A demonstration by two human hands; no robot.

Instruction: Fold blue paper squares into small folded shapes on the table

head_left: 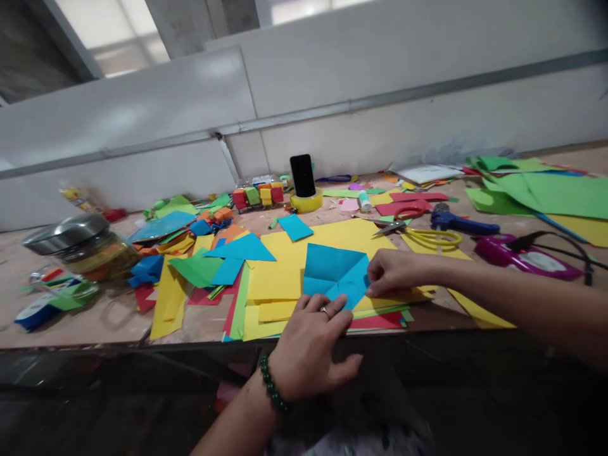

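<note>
A creased blue sheet of paper [332, 269] lies on yellow paper sheets [275, 272] near the table's front edge. Fold lines cross at its middle. My left hand [316, 342] rests its fingertips along the near edge of the blue sheet, fingers out and thumb held apart; a ring and a green bead bracelet [272, 383] are on it. At the sheet's right edge, my right hand [386, 272] is curled closed, pinching the paper there; its fingertips are partly hidden.
Scissors with yellow handles [430, 237] lie behind my right hand, near a blue-handled tool [463, 223] and a magenta glue gun [527, 256]. A lidded glass jar [92, 247] stands left. A phone [303, 175] is propped on a yellow tape roll [306, 202]. Green sheets [565, 190] lie right.
</note>
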